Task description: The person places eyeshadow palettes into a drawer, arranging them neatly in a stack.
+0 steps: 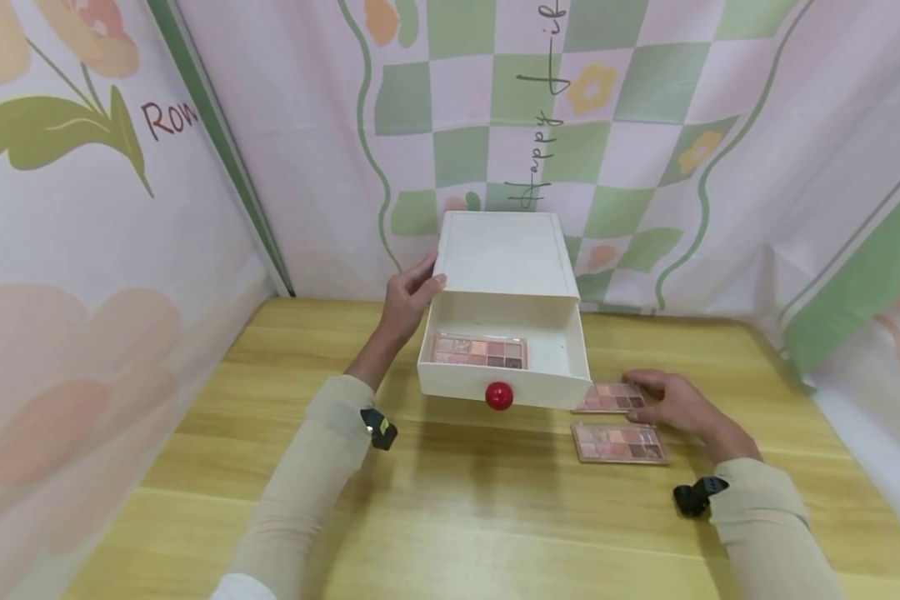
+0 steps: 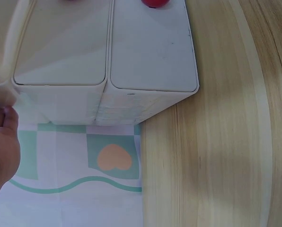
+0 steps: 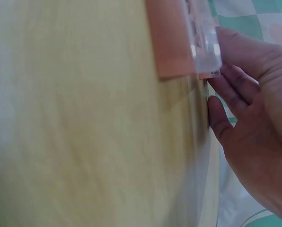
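Note:
A white drawer unit (image 1: 506,250) stands on the table with its top drawer (image 1: 457,382) pulled out; a red knob (image 1: 499,396) is on the drawer's front. One eyeshadow palette (image 1: 480,352) lies inside, at the left. My left hand (image 1: 408,298) rests against the unit's left side, thumb at the upper front edge; the left wrist view catches only part of this hand (image 2: 3,146). On the right, my right hand (image 1: 678,406) holds the right end of the farther eyeshadow palette (image 1: 607,397), whose left end the drawer partly hides. A nearer eyeshadow palette (image 1: 619,443) lies just in front of it.
Below the pulled-out drawer, the left wrist view shows two more white drawer fronts (image 2: 153,52) with red knobs. The wooden table (image 1: 450,517) reaches back to a patterned curtain (image 1: 465,100). More fabric (image 1: 82,292) hangs along the left side.

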Demonstrator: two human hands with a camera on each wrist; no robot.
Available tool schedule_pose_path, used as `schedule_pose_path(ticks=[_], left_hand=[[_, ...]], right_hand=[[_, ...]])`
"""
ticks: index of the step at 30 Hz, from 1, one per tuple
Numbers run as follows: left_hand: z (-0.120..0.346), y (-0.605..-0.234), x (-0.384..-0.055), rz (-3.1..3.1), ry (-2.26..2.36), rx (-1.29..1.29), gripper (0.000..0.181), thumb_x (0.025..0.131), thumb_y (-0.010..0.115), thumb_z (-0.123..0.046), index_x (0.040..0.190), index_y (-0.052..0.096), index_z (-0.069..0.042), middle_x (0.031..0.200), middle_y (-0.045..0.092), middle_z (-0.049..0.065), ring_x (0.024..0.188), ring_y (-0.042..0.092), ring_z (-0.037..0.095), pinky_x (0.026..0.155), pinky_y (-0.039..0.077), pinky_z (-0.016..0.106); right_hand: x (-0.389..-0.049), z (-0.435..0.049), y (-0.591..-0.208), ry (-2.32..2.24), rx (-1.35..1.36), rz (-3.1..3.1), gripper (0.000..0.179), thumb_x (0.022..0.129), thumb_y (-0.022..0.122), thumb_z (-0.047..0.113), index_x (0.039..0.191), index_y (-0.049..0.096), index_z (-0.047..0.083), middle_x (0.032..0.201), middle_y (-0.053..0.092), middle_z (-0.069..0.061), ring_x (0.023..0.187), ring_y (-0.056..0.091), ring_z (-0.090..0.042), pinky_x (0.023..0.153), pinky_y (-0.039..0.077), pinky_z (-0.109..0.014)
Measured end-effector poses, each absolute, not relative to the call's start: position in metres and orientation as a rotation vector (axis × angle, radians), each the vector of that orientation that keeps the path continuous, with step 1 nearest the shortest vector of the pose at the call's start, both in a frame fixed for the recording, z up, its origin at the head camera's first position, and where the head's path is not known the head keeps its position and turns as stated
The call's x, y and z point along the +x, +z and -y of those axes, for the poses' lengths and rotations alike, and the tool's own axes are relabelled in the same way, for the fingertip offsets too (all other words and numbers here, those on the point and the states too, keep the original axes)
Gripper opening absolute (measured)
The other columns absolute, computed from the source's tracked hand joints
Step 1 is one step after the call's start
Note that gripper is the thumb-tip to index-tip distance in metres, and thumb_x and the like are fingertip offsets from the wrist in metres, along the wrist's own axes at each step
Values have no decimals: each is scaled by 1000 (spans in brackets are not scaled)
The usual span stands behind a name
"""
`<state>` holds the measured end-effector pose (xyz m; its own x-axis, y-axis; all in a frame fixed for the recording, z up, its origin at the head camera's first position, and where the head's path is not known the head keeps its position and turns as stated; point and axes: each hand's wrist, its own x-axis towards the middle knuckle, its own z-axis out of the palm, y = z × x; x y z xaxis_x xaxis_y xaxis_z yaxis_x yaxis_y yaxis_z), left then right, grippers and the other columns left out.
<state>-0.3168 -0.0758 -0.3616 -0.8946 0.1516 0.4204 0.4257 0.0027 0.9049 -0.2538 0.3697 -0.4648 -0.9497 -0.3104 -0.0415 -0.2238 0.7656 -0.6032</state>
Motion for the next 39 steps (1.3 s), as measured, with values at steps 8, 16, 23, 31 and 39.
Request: schedule_pose_path(ticks=[8,16,23,31,39], left_hand=[[76,-360,-317,2086,-1967,-605,55,99,56,-16,149,41,4,160,40,19,147,47,30,119,45,30],[76,-360,-316,2081,-1978,-597,54,100,56,-13,149,42,3,160,40,18,146,48,32,117,47,32],[75,-360,-316,2078,-1974,-597,53,100,56,-13,149,42,4,160,40,18,146,47,31,117,47,31],[75,-360,-316,2074,-2001,-599,53,100,56,-13,149,41,4,160,39,18,147,46,31,119,45,34],[77,-361,-317,2072,-1998,-619,54,100,56,-14,150,41,2,160,40,17,147,47,31,119,45,33]], right_hand=[[-254,-369,-464,-916,-496,-2839,71,79,87,21,136,57,-10,139,55,-36,128,52,-55,106,48,-65],[-255,-370,-467,-914,-438,-2852,71,78,88,27,134,61,-7,131,62,-29,121,59,-45,94,56,-25],[-254,-372,-468,-919,-395,-2866,70,75,90,28,131,64,-5,128,65,-27,113,61,-29,81,50,-10],[-252,-372,-468,-945,-346,-2880,69,75,90,30,130,65,-4,126,67,-26,98,57,-9,75,50,-12],[-245,-372,-457,-940,-238,-2870,73,76,89,38,133,64,-1,131,64,-28,109,60,-30,82,49,-20]])
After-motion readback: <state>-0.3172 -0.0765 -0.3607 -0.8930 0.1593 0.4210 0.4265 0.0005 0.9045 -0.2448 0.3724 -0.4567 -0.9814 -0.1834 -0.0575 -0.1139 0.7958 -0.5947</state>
